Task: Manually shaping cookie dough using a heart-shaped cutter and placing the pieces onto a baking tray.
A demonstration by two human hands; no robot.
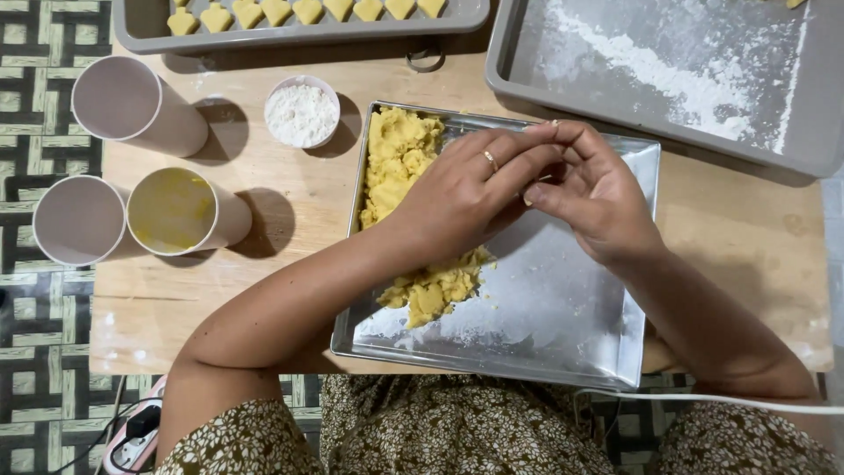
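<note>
We see the yellow dough heaped along the left side of a shiny metal tray, in a lumpy strip that runs from the tray's far left corner down toward its near middle. Our left hand lies across that strip, covering its middle, so dough shows both beyond the knuckles and nearer than the wrist. A ring sits on one finger of this hand. Our right hand is just to the right of it, over the bare floured part of the tray. The two hands meet at the fingertips near the tray's far edge, fingers curled in toward each other; whether a small piece of dough is pinched between them we cannot tell, since the fingers hide the spot.

The tray rests on a wooden worktop. Just left of the tray's far corner stands a small round bowl of white flour. Further left are three tall cups: a pale empty one on the far side, another pale one at the left edge, and touching its right side, a cup with yellow smeared inside. Along the far edge, a grey baking tray holds a row of shaped yellow dough pieces. To the far right lies a second grey tray dusted with flour.
</note>
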